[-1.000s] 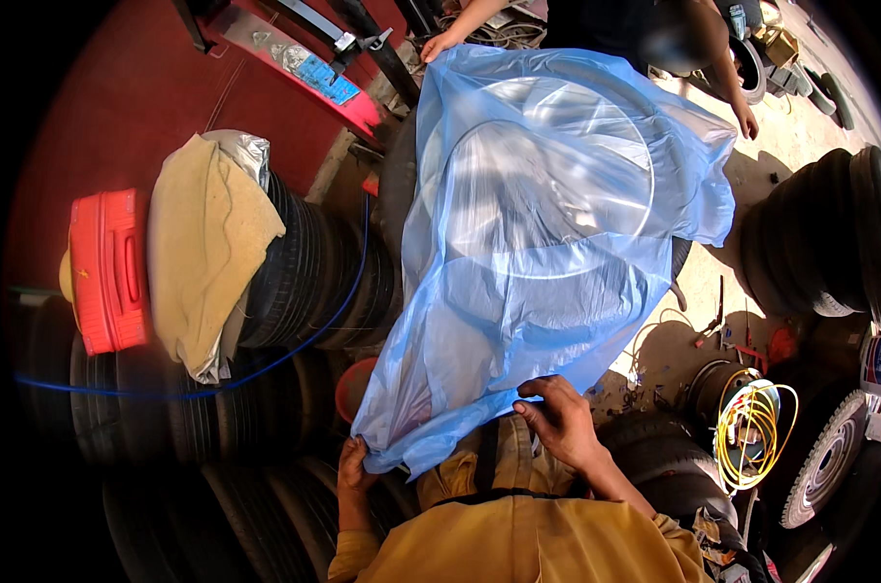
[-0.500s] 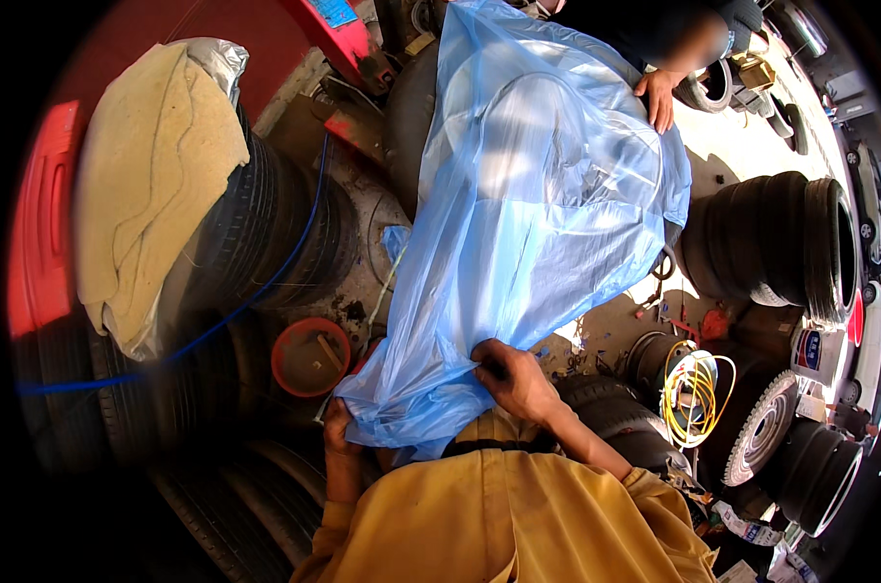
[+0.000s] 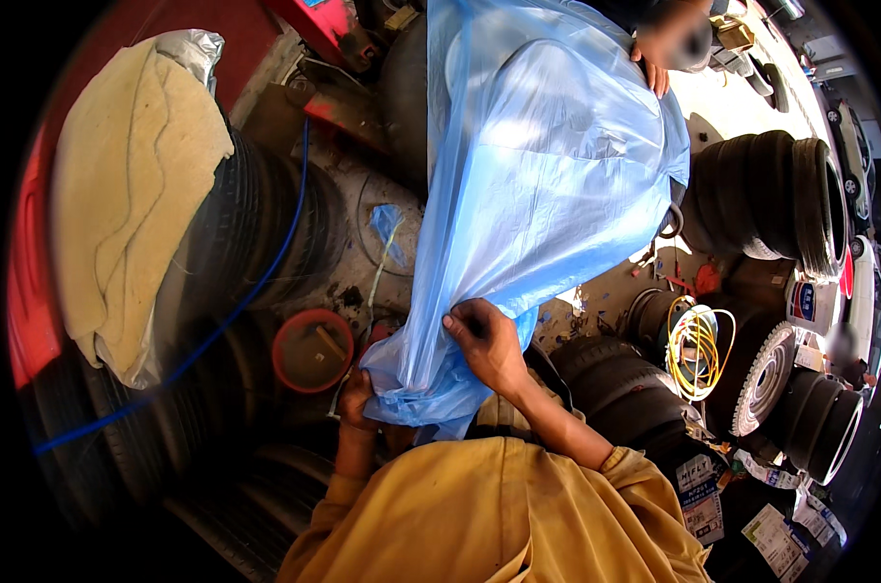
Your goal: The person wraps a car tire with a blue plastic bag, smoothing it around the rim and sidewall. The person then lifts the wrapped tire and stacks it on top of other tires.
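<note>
A large translucent blue plastic bag (image 3: 567, 209) stretches away from me, draped over pale rounded shapes that show dimly through it. Its near end is bunched into folds between my hands. My left hand (image 3: 356, 398) is closed on the gathered lower left corner, with its fingers partly hidden by the plastic. On the right side of the bunch, my right hand (image 3: 489, 345) grips a fold of the bag, thumb and fingers drawn together. Another person's hand (image 3: 652, 76) rests at the bag's far right edge.
Stacked tires (image 3: 766, 194) stand on the right, with a coil of yellow cable (image 3: 695, 364) on a wheel nearer me. To the left, a beige folded cloth (image 3: 139, 194) covers more tires. A blue hose (image 3: 256, 296) runs past a red basin (image 3: 311, 352).
My right hand has shifted left and slightly up, and the bag's near end is gathered into tighter folds. The other person's hand appears higher in the picture; the view has shifted somewhat.
</note>
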The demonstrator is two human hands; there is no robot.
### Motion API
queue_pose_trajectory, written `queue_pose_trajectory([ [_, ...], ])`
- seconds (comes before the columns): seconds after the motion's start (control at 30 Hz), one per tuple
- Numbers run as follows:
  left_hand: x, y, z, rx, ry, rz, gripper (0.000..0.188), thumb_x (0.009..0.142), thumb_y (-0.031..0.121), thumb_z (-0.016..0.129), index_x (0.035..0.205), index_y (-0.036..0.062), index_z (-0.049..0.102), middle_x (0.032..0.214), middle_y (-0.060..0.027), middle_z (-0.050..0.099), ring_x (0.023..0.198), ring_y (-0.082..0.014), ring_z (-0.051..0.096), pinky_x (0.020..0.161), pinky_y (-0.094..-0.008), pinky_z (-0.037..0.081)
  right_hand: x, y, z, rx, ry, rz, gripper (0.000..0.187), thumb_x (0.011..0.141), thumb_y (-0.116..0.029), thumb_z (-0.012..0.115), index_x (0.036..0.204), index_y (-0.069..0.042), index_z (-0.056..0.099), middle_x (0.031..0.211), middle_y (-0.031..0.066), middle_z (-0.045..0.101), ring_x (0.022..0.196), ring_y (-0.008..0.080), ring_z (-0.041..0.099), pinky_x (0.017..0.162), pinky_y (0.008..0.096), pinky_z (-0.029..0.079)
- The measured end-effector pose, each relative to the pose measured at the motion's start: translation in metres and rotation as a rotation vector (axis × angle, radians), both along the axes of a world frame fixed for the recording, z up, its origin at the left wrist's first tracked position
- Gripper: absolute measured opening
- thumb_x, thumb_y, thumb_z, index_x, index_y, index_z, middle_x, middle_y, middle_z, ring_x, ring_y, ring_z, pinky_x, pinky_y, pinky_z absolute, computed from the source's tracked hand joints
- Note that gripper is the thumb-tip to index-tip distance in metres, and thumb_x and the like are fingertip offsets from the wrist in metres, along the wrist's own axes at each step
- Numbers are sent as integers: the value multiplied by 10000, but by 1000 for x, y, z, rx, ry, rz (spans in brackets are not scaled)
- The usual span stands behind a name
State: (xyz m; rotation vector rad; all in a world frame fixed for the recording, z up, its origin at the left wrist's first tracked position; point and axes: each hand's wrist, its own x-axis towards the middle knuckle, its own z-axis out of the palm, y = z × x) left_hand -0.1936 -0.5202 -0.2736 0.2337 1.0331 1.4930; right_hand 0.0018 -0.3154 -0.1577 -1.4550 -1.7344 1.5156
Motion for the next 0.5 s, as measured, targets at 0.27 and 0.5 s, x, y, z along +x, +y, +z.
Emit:
queue_pose_trajectory([
  [0.27, -18, 7, 24, 13, -184, -17, 524, 1059, 358, 445, 1396, -44, 438, 1335, -159, 572, 1183, -266, 580, 1035, -421, 458, 97, -27, 22, -185, 241, -639, 145, 1001, -143, 603, 969, -18, 538, 860, 15, 560, 745, 92, 532, 687, 245, 494],
  [0.5, -54, 1, 3, -24, -240, 96, 491, 1062, 369, 431, 1426, 40, 440, 1354, -125, 567, 1217, -283, 564, 1050, -465, 447, 196, -32, 19, -126, 555, -1237, 118, 982, -115, 533, 913, -26, 567, 837, 39, 596, 775, 140, 573, 732, 310, 493],
])
